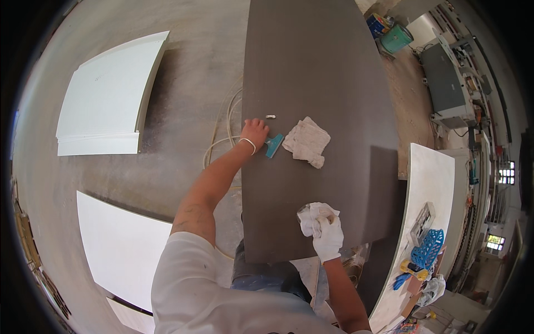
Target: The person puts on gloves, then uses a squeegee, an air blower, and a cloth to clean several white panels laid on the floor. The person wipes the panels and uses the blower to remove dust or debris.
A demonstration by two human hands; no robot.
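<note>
My bare left hand [256, 132], with a white band at the wrist, rests on the left edge of a large dark brown panel [317, 67]. Its fingers lie forward on the surface. Right beside it is a teal scraper [273, 146], whose handle end meets the side of the hand. A small metal piece [271, 117] lies just beyond the fingertips. Further right lies a crumpled pale cloth [307, 141]. My right hand [328, 239], in a white glove, is closed on a bunched white cloth [318, 216] over the panel's near part; something clear shows at its left side.
Two white panels [111, 94] [122, 245] stand to the left, with looped hoses [229, 119] on the floor beside the dark panel. At right, a white board [428, 178] bears a blue plastic basket [427, 249] and a yellow tool [414, 270]. A green bucket [396, 39] stands far right.
</note>
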